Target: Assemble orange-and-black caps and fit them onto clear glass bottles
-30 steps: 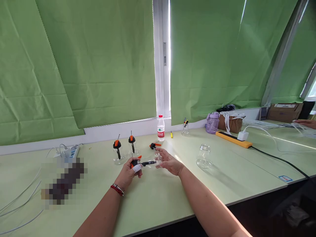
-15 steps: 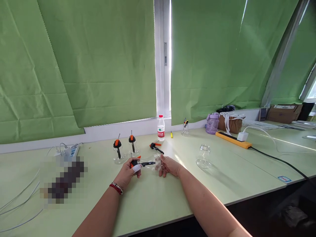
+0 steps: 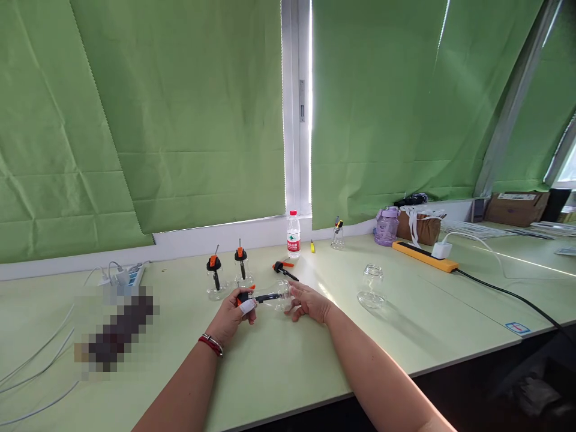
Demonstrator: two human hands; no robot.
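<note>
My left hand [image 3: 228, 313], a white wrap on its thumb, is closed round a black lid [image 3: 243, 296] with an orange lever. A black stem runs from that lid into a clear glass bottle [image 3: 281, 302] lying sideways between my hands. At the bottle's wide end, my right hand [image 3: 309, 303] grips it with curved fingers. Just beyond lies another black lid [image 3: 286, 273] with an orange lever. Two upright glass bottles with similar lids, a nearer one [image 3: 218, 289] and a farther one [image 3: 244, 277], stand behind my left hand.
An open glass bottle [image 3: 372, 287] stands to the right. Farther back are a water bottle [image 3: 293, 237], a yellow cutter [image 3: 312, 246], a small glass holding tools [image 3: 337, 237] and a purple jug [image 3: 387, 227]. A yellow power strip [image 3: 425, 257] lies right; white cables [image 3: 40, 366] cross the left.
My right hand has shifted slightly on the bottle's wide end, its fingers reaching further over the glass. The left hand stays round the lid, almost unmoved.
</note>
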